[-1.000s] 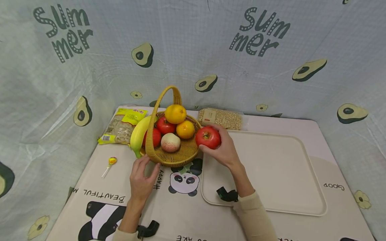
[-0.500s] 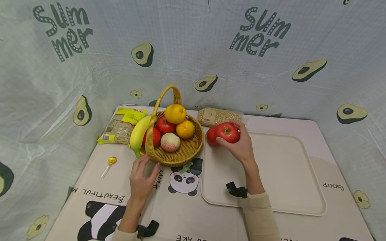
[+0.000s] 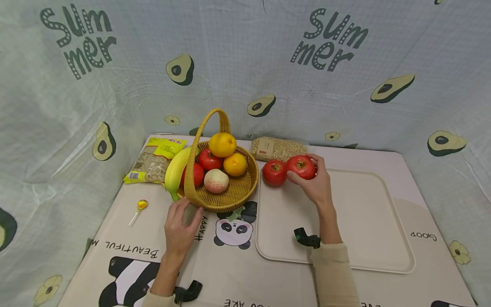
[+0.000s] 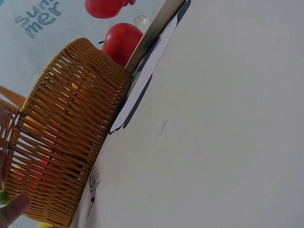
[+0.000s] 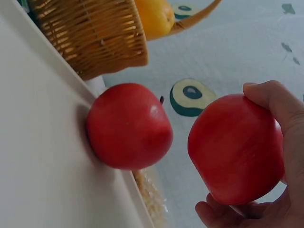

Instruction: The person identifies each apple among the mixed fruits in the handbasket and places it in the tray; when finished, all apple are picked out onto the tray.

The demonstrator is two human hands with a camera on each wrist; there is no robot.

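Near left, a printed panda (image 3: 126, 283) lies on the table (image 3: 226, 277). Beyond it, the left hand (image 3: 179, 232) touches the basket (image 3: 235, 195) at its near rim, thumb and fingers spread; whether it pinches the weave I cannot tell. A lollipop (image 3: 142, 205) lies to the left of that hand.

On the right is a pale tray (image 3: 364, 221). Over its far left part, the right hand (image 3: 317, 185) grips a red apple (image 3: 300, 166) between thumb and fingers, raised clear of the tray. Just left of it, apart, a second apple (image 3: 273, 173) rests on the tray beside the basket.

The basket holds a peach (image 3: 216, 181), red fruits (image 3: 210, 159) and oranges (image 3: 235, 165), with a banana (image 3: 176, 170) along its left side. Farther back are a noodle-like bag (image 3: 153, 162) left and a grain bag (image 3: 289, 149) right, then the printed backdrop (image 3: 230, 47).
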